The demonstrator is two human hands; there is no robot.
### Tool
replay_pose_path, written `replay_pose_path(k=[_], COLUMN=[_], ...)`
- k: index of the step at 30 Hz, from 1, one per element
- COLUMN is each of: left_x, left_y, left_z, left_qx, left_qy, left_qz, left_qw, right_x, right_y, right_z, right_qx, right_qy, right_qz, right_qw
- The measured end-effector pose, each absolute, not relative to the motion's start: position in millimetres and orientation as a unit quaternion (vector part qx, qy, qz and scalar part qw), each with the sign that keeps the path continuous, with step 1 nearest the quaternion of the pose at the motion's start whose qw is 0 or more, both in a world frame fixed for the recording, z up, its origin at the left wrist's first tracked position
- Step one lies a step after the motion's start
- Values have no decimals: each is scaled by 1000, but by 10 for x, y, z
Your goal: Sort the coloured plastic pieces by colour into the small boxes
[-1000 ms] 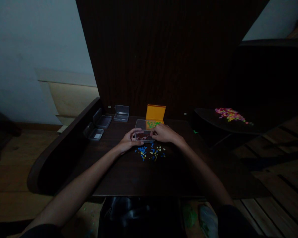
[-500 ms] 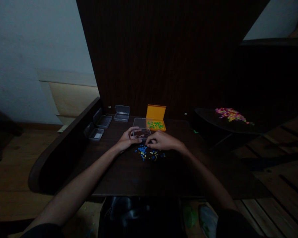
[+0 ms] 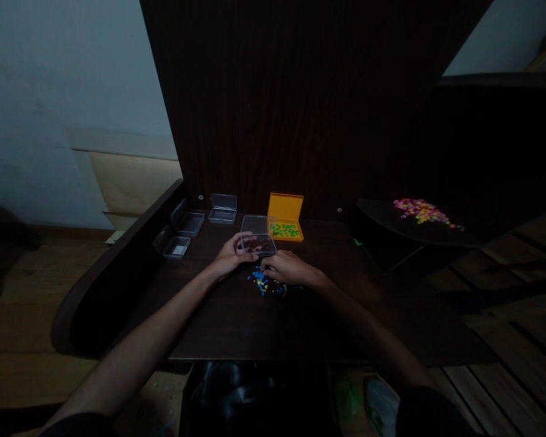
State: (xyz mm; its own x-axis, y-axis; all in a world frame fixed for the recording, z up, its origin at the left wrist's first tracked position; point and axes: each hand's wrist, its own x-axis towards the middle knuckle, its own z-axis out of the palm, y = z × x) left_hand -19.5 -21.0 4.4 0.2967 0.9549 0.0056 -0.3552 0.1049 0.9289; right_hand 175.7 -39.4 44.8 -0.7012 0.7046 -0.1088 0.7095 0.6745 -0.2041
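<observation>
My left hand [image 3: 233, 255] grips a clear plastic box [image 3: 258, 244] by its left side, and the box's lid [image 3: 257, 225] stands open behind it. Dark reddish-brown pieces lie inside the box. My right hand [image 3: 286, 267] is at the box's near right corner, low over a loose pile of small blue and yellow pieces [image 3: 258, 280]. Its fingers are bent together, and whatever they may hold is too small to make out. Behind the box stands an open orange case [image 3: 286, 209] with small green pieces [image 3: 283, 230] in it.
Several clear lidded boxes stand open at the left: a back one [image 3: 222, 213], a middle one [image 3: 191, 224] and a near one [image 3: 177, 247] with something white inside. A heap of pink and yellow pieces [image 3: 422, 211] lies on a dark ledge at the right. A raised side board [image 3: 113, 267] borders the table.
My right hand has moved slightly left and down, from beside the clear box to over the loose pieces. My left hand and the box have barely shifted.
</observation>
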Motion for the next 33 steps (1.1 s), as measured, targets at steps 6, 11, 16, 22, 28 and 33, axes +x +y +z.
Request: replay_pose_path(k=[6,11,16,22,28,33], left_x=[-204,-196,-171,-160,-158,-154], left_y=[-201,-209,-253,-251,-241,-251], left_z=[30,20,49,13,-19,-3], left_qx=[461,465,463,463,474,469], left_qy=[320,322,311,297,281,282], left_qz=[489,487,471,464,463,464], left_qw=[668,666,684,694,694,696], right_x=[1817,1925,2002,1937,1907,1952], right_y=[-392,-361,-253,-193,-217,-212], right_z=[577,798,875,813,789,818], right_qx=[361,359,398,424,421,437], right_qy=[911,886,887,896,901,893], right_qz=[-194,-266,-192,-118,-92,-89], right_qw=[-42,-125,-137,-62,-45,-61])
